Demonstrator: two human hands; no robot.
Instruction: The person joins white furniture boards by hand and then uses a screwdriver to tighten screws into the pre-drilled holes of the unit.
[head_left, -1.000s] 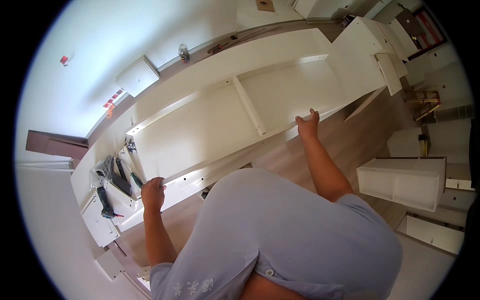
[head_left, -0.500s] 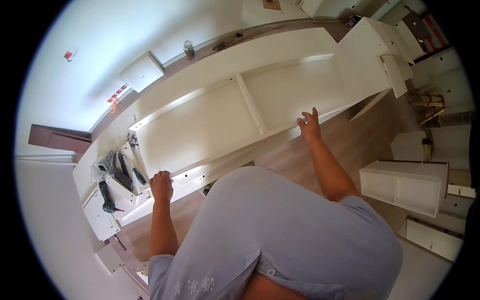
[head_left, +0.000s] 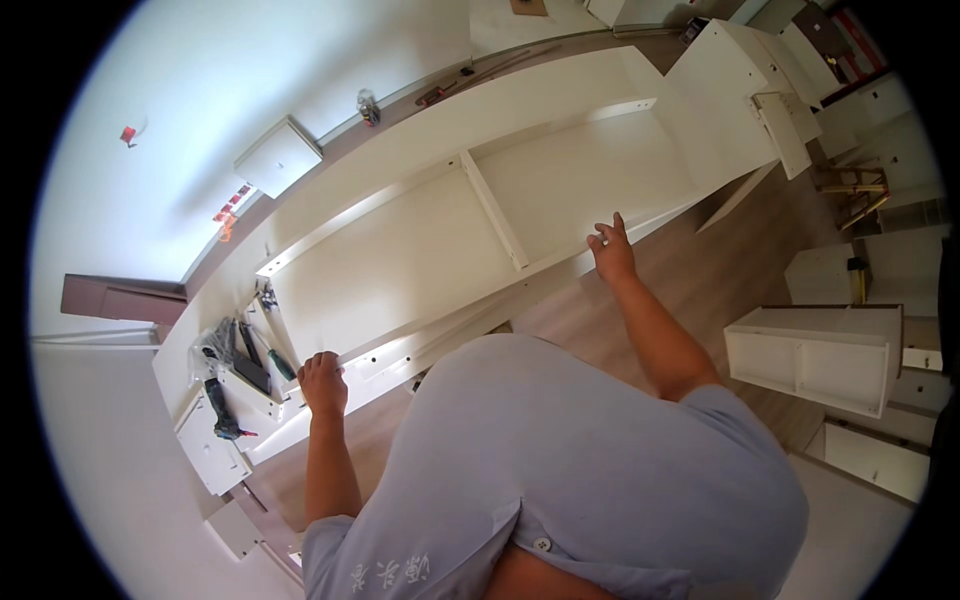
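A long white cabinet frame (head_left: 390, 250) with one cross divider (head_left: 492, 210) lies across white panels in front of me. At its near left corner my left hand (head_left: 323, 383) is closed over the edge, fingers curled. My right hand (head_left: 612, 250) rests at the near rail, right of the divider, with its fingers apart. Left of the frame lie a green-handled screwdriver (head_left: 281, 364), a dark flat box-shaped item (head_left: 252, 371) and a clear plastic bag (head_left: 212, 346). A dark power tool (head_left: 222, 412) lies beyond them to the left.
A small white box (head_left: 278, 158) stands by the far wall. White cabinets (head_left: 735, 75) stand at the far right, with a yellow-legged stand (head_left: 862, 195) nearby. An open white cabinet box (head_left: 815, 360) sits on the wooden floor at the right. Brown panels (head_left: 115, 299) lie at the left.
The view has shifted slightly, so the scene sits a little differently in the picture. Both hands stay at about the same spots along the cabinet frame.
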